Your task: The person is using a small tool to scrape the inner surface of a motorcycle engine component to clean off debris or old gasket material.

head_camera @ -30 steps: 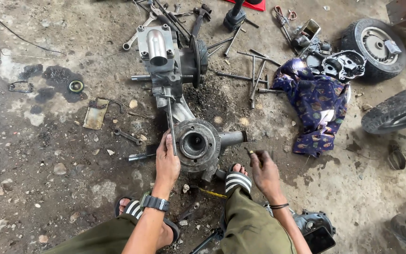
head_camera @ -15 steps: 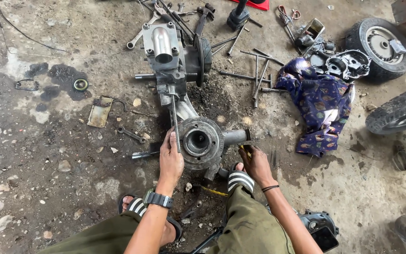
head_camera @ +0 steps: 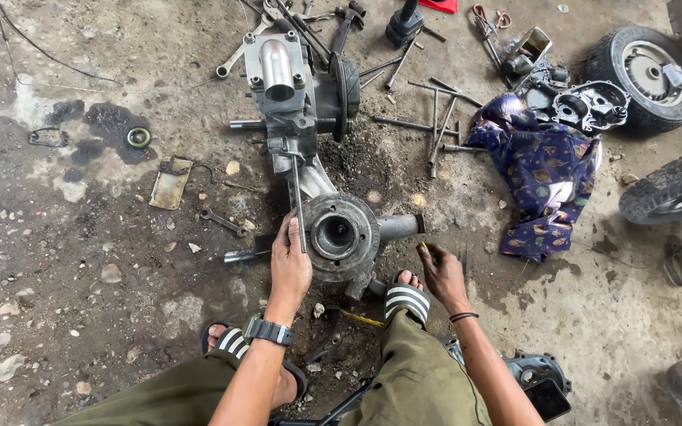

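A greasy grey engine casing lies on the dirty concrete floor, ending in a round hub housing in front of me. My left hand, with a wristwatch, rests on the hub's left rim beside a thin metal rod that lies across the casing. My right hand is to the right of the hub, near its stub shaft, pinching a small dark part between the fingertips. My striped sandals are planted just below the hub.
Long bolts, spanners and a hammer lie scattered behind the casing. A patterned purple cloth lies to the right, with a metal cover and a small wheel beyond it. A tyre is at the right edge.
My right hand has moved up and left from the floor toward the hub's shaft, holding a small part. My left hand stays on the hub rim.
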